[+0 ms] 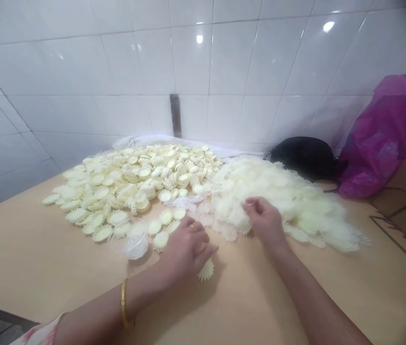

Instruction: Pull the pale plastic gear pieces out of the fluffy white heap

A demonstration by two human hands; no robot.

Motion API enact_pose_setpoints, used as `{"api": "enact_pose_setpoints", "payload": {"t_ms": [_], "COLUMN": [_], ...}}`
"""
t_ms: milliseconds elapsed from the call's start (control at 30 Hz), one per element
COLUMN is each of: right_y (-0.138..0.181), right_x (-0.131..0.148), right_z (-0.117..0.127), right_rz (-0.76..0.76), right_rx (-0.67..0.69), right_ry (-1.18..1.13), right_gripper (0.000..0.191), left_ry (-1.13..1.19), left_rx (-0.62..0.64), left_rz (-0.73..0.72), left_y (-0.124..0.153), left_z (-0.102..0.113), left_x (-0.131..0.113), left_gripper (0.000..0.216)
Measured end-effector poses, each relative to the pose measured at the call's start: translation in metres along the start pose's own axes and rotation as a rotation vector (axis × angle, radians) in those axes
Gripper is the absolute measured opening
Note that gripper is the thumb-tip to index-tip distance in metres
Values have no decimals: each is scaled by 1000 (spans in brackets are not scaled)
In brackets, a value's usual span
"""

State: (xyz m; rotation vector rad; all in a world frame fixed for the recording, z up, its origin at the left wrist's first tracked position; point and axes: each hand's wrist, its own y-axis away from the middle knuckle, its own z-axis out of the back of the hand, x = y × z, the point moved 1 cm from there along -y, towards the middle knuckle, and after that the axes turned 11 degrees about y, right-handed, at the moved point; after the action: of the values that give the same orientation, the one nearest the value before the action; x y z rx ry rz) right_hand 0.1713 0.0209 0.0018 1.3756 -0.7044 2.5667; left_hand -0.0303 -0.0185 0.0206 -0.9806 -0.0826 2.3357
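Note:
My left hand [188, 247] rests on the tan tabletop [44, 258] with its fingers curled over a pale yellow, toothed flower-shaped piece [206, 271] that shows under the fingertips. My right hand [264, 221] reaches into the edge of a heap of whitish fabric petals [296, 201], fingers pinched together on a petal. A large pile of stacked yellow flower pieces [134, 177] lies to the left of that heap. A small clear plastic cup [133, 239] stands just left of my left hand.
A magenta plastic bag [389, 129] and a black bag [305, 155] sit at the back right against the white tiled wall [224, 72]. A metal strip [176, 115] hangs on the wall. Dark lines mark the table at the right.

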Motion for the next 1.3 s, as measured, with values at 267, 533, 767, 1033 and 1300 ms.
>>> {"api": "enact_pose_setpoints", "payload": {"t_ms": [267,533,767,1033,1300], "right_y": [4,5,14,40,38], "right_x": [0,-5,4,32,24], "right_z": [-7,-5,-6,-13,-22], "right_rz": [290,318,340,327,-44], "right_rx": [-130,-260,-220,139,293], "right_ry": [194,242,230,88,-303], "right_gripper": [18,14,15,22,24], "left_ry": [-22,36,604,1451,1667], "left_rx": [77,119,-139,-229,-177], "left_rz": [83,73,345,590,596], "left_y": [27,33,11,-41,-33], "left_z": [-8,-14,-8,-13,-21], "left_x": [10,11,10,12,15], "left_gripper": [18,7,17,33,17]}}
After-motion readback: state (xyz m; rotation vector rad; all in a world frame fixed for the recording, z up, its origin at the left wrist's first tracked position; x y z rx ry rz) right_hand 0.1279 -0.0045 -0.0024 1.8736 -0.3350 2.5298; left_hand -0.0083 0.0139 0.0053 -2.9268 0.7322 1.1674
